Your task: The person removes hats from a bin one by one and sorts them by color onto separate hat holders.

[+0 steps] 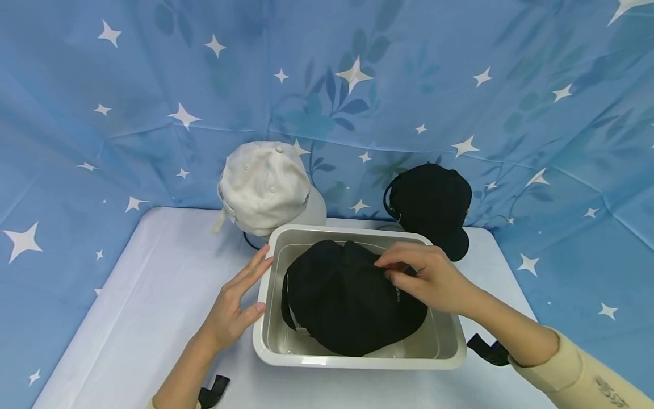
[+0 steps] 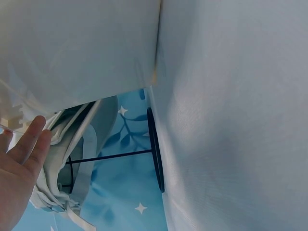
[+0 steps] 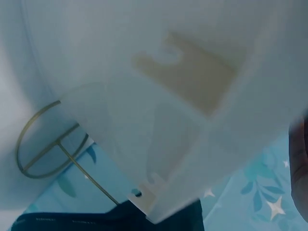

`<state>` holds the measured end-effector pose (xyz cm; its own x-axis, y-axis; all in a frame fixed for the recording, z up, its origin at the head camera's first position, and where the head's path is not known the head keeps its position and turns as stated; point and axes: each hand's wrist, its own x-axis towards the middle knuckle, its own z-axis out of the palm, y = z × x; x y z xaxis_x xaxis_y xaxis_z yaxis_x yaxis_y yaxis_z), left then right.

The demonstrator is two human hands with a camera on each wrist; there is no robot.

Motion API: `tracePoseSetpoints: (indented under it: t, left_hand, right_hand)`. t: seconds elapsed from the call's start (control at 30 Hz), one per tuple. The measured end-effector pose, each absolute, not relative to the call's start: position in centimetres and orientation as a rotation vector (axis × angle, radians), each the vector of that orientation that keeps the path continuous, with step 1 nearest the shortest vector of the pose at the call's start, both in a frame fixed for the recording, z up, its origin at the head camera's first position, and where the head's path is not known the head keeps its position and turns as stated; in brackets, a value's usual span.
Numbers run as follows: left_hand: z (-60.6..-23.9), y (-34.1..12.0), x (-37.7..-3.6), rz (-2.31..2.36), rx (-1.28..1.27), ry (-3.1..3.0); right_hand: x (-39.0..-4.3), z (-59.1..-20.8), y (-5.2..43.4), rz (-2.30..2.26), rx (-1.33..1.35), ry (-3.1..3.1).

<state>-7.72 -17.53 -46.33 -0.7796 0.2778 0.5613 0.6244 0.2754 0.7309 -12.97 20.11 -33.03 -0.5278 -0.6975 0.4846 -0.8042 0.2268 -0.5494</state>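
Note:
A black cap [image 1: 352,307] lies in a pale rectangular plastic bin [image 1: 357,363], its crown dented along the top and small lettering at its right side. My right hand [image 1: 434,278] bends over that cap, fingertips and thumb tip at the crown fabric; I cannot tell whether they pinch it. Along the bin's left rim my left hand [image 1: 235,307] touches with fingers extended. In the left wrist view those fingers [image 2: 33,144] reach up beside the bin wall [image 2: 77,53]. Only a dark edge of the right hand [image 3: 299,163] shows in the right wrist view.
Behind the bin, a white cap [image 1: 265,187] sits at the left on a dark wire stand [image 2: 155,149]. A second black cap [image 1: 434,199] stands at the back right, above a brassy wire stand [image 3: 43,159]. A blue starred cloth [image 1: 306,102] hangs behind the white table [image 1: 138,318].

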Motion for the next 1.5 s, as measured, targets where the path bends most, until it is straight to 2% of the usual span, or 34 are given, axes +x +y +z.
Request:
tracePoseSetpoints:
  t: [1.5]
  left_hand:
    - [-46.4,-17.5,-7.9,-1.488,-0.870,-2.179]
  right_hand:
    - [-12.9,-25.9,21.5,1.083,1.444,-2.192]
